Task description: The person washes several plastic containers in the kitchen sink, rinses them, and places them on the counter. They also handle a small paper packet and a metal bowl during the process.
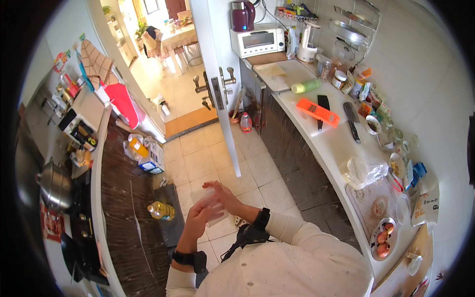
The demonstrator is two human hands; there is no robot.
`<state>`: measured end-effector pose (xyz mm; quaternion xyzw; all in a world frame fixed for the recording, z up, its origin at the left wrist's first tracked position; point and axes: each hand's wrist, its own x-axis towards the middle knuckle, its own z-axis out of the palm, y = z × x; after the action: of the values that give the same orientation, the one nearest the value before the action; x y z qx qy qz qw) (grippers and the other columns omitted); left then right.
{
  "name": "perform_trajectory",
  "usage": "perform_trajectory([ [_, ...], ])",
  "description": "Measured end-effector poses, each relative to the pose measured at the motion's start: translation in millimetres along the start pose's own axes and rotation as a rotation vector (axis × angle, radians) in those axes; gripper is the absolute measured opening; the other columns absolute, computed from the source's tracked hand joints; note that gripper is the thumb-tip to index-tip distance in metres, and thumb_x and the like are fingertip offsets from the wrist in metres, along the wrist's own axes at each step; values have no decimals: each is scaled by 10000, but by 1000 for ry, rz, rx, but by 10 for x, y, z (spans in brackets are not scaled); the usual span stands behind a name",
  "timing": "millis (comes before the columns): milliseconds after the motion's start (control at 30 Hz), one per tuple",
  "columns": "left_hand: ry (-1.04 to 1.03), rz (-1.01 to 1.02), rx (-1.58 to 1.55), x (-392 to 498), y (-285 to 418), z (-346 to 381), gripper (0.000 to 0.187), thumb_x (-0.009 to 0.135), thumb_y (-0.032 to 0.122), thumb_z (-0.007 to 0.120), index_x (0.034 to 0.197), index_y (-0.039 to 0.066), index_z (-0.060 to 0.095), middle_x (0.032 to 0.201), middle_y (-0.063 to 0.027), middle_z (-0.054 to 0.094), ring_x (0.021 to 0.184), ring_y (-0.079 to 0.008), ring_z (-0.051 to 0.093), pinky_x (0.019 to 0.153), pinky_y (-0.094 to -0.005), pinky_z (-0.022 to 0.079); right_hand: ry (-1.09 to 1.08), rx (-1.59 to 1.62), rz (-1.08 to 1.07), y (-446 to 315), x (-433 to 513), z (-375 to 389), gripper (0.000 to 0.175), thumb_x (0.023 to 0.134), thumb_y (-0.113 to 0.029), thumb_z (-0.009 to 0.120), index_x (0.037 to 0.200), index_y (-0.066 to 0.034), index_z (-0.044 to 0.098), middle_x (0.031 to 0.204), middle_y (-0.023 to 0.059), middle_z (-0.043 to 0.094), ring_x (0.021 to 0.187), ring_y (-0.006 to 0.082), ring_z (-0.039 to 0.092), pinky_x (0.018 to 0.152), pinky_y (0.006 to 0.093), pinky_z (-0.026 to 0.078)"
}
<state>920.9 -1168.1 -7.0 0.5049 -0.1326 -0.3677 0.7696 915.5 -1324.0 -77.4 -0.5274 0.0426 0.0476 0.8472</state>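
My left hand point(202, 212) and my right hand point(225, 196) are close together in front of my body, above the tiled floor point(267, 185). Their fingers are blurred and partly overlap. Something pale and see-through point(200, 193) shows around the fingers; blur hides what it is and which hand has it. On the right-hand worktop point(330, 148), away from both hands, an orange mandoline slicer point(315, 111) lies across a black-bladed knife point(322, 102). A second dark knife point(351, 120) rests beside them. Behind the slicer is a pale green cylindrical thing point(306, 86).
The edge of an ajar door point(219, 89) stands ahead. An oil bottle point(161, 211) is at floor level on the left. Along the right worktop are a clear plastic bag point(365, 170) and an oval plate point(375, 248) of reddish round food. A steel pot point(55, 187) sits far left.
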Motion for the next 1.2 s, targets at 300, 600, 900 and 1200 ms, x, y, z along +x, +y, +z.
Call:
perform_trajectory([
  [300,335,-51,166,855,221,-1168,286,975,113,507,1212,-45,542,1123,-211,653,1000,-337,674,848,-422,564,364,-743,-378,-1334,689,-1455,361,929,-229,636,1229,-38,575,1069,108,669,915,170,658,780,312,526],
  [600,590,-226,204,1613,-191,-1973,254,959,94,478,1176,-20,544,1082,-202,658,925,-331,689,776,-421,586,935,-678,-245,-3587,836,-4074,298,917,-171,621,1149,10,580,958,84,667,793,170,688,631,297,560],
  [900,936,-288,46,2280,-215,-1857,294,943,104,482,1208,-23,467,1099,-233,627,921,-385,670,747,-510,590,1291,-721,-137,-4440,1713,-6858,592,755,-125,770,1257,-26,474,1074,94,589,876,190,616,676,316,519],
  [1200,877,-222,29,2631,-60,-1750,250,911,110,557,1131,-4,528,1040,-209,667,956,-368,674,811,-524,573,1387,-865,-226,-4245,2356,-7662,974,575,-247,877,1355,25,363,1305,225,533,1197,346,542,998,382,445],
])
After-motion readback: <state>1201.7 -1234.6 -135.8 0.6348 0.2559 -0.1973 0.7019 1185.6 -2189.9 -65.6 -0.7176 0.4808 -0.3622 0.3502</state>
